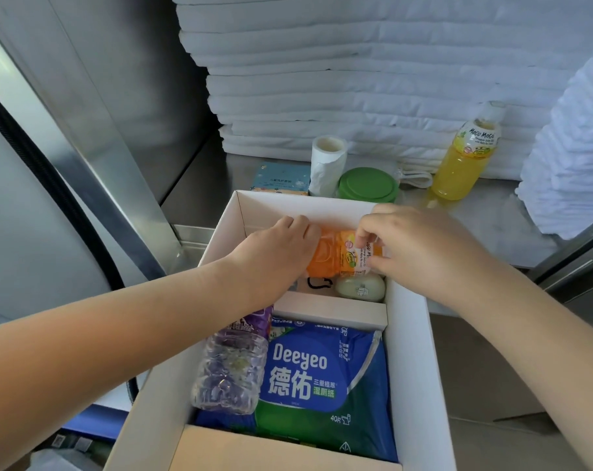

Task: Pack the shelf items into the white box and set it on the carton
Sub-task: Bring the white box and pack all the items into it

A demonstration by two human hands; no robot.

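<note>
The orange bottle (332, 253) is a clear plastic drink bottle of bright orange liquid, with a white, green and pink label near its cap end, and it lies on its side across the far compartment of the white box (410, 334). The left hand (278, 253) is curled over the bottle's base end and grasps it. The right hand (414, 243) pinches the labelled end between thumb and fingertips, covering the cap. The white box is an open, plain-walled carton split by a low white divider (329, 309) that runs across its width. In the far compartment, under and just in front of the orange bottle, sit a pale green egg-shaped item (359, 288) against the box's right wall and a flat white thing with a black squiggle (319, 283), partly hidden. In the near compartment a clear bottle with a purple label (230, 368) lies on its side along the box's left wall. It touches a blue and green pack of Deeyeo wipes (322, 379) that fills the rest of the floor. A brown cardboard flap (254, 450) folds in at the box's near end. Beyond the box's far wall, on the metal shelf (200, 188), stand a small blue carton (281, 180), a white roll (327, 164), a green-lidded container (368, 184) and, farther right, a yellow Mogu Mogu bottle (465, 158). Behind these rises a stack of folded white cloths (356, 79).
</note>
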